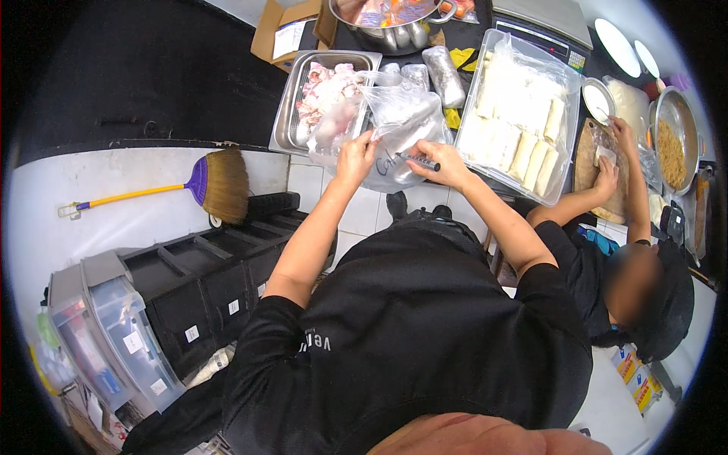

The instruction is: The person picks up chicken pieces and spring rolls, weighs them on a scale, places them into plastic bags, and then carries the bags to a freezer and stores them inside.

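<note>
Above white tiles [356, 212], left grip [356, 158] pinching crinkled clear plastic bag [413, 115], right grip [446, 164] clasping slim black cylindrical marker [430, 164]

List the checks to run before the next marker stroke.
1. Left hand holding the clear bag: ok, it pinches the plastic.
2. Marker gripped in the right hand: ok.
3. Dark lettering complete: cannot tell; some strokes show.
4. Bag clear of the meat tray: not ok, it overlaps the near right corner.
5. Co-worker's hands away from the bag: ok, at the cutting board.
</note>
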Available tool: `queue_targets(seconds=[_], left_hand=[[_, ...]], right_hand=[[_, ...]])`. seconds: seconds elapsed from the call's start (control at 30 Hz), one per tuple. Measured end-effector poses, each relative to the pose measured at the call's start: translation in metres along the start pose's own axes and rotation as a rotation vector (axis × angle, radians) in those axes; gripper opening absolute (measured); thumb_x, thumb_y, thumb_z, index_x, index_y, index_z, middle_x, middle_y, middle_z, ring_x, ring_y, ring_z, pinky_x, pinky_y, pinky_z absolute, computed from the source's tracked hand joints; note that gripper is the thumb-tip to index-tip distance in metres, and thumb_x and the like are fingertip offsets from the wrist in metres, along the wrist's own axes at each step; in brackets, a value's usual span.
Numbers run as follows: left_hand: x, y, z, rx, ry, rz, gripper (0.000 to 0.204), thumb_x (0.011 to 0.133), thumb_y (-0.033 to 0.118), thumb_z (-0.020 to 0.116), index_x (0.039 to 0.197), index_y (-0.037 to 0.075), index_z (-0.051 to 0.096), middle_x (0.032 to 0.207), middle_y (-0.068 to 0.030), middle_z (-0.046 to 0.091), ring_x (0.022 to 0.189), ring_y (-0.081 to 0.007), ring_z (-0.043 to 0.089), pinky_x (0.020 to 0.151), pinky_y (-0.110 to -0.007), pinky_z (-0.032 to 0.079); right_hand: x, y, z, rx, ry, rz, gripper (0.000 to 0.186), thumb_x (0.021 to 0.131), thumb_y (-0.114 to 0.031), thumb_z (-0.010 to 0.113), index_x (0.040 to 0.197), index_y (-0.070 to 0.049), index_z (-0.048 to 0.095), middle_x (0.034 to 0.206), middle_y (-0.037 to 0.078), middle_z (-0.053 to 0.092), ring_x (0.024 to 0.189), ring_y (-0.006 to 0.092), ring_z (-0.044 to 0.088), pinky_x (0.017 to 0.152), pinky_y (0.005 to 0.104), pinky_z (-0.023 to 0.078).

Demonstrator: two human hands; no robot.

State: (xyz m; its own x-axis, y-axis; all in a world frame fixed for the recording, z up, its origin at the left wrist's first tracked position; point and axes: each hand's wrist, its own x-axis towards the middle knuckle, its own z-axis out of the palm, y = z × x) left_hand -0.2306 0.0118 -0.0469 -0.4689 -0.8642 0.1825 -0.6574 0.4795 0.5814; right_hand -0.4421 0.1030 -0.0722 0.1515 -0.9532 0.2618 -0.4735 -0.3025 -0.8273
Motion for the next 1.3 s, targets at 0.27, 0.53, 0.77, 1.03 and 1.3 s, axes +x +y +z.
queue_targets(seconds=[0.27,0.53,0.77,1.03,1.3], left_hand=[[-0.001,-0.004,0.001,-0.003,-0.007,0.007,0.013,0.086,0.015,0.061,0.094,0.007,0.067,0.068,-0.0214,0.060,0.062,-0.0374,0.060,0.055,-0.043,0.045],[-0.005,-0.014,0.004,0.033,-0.017,-0.059,0.015,0.090,0.018,0.059,0.093,0.006,0.067,0.062,-0.0203,0.057,0.055,-0.0353,0.058,0.051,-0.041,0.043],[-0.006,-0.012,0.003,0.005,0.020,-0.012,0.016,0.088,0.017,0.060,0.097,0.005,0.067,0.066,-0.0206,0.059,0.057,-0.0332,0.060,0.053,-0.039,0.045],[-0.006,-0.006,-0.002,0.028,-0.036,-0.069,0.023,0.086,0.021,0.064,0.101,0.003,0.066,0.072,-0.0182,0.064,0.065,-0.0294,0.066,0.058,-0.037,0.049],[0.004,0.018,-0.047,-0.021,-0.192,0.080,0.027,0.088,0.025,0.065,0.104,0.004,0.066,0.075,-0.0118,0.068,0.071,-0.0151,0.067,0.063,-0.030,0.051]], right_hand=[[-0.009,0.001,0.000,0.023,-0.009,0.056,0.024,0.081,-0.026,0.067,0.092,-0.007,0.058,0.081,0.011,0.067,0.075,0.0277,0.066,0.066,0.0348,0.052],[-0.005,-0.006,-0.008,0.011,0.025,0.070,0.025,0.081,-0.025,0.067,0.094,-0.007,0.057,0.081,0.012,0.067,0.074,0.0297,0.066,0.065,0.0372,0.052],[-0.004,0.001,0.000,-0.062,-0.066,0.066,0.024,0.082,-0.025,0.065,0.093,-0.007,0.056,0.081,0.014,0.067,0.073,0.0326,0.066,0.065,0.0401,0.052],[0.007,-0.008,-0.009,-0.070,0.024,0.072,0.023,0.080,-0.022,0.065,0.091,-0.005,0.054,0.079,0.014,0.065,0.073,0.0326,0.065,0.065,0.0394,0.051],[0.046,-0.036,-0.084,-0.137,0.304,0.083,0.022,0.083,-0.018,0.059,0.099,-0.003,0.062,0.099,0.019,0.064,0.095,0.0330,0.062,0.084,0.0375,0.047]])
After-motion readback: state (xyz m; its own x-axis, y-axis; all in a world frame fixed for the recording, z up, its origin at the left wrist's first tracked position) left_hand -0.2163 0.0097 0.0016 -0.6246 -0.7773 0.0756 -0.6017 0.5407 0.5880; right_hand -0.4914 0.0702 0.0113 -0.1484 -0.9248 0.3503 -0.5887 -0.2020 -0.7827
